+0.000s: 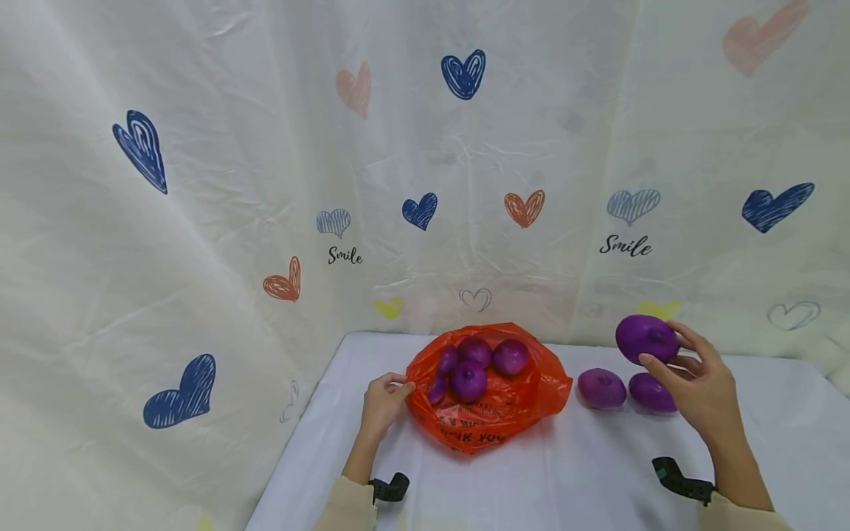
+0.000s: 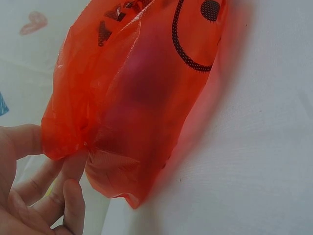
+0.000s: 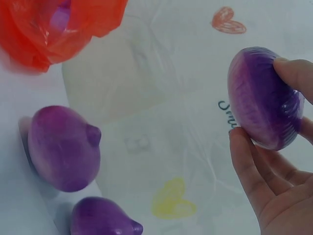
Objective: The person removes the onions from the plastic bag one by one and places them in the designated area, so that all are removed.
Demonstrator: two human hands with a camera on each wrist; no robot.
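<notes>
At the left, the left hand (image 1: 383, 402) pinches the edge of the orange plastic bag (image 1: 491, 413) between thumb and fingers, the bag lying open on the white table (image 1: 531, 479) with what look like four or five purple onions (image 1: 468, 380) inside, the count unsure where they overlap. Just right of the bag two more purple onions (image 1: 600, 388) lie side by side on the table. Above them the right hand (image 1: 697, 383) holds a lifted purple onion (image 1: 646, 338) clear of the table, fingertips curled round it.

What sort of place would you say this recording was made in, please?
Probably a makeshift recording set, not a real kitchen: a heart-printed backdrop cloth hangs around a white-covered table, which bears only an orange plastic bag and purple onions.
</notes>
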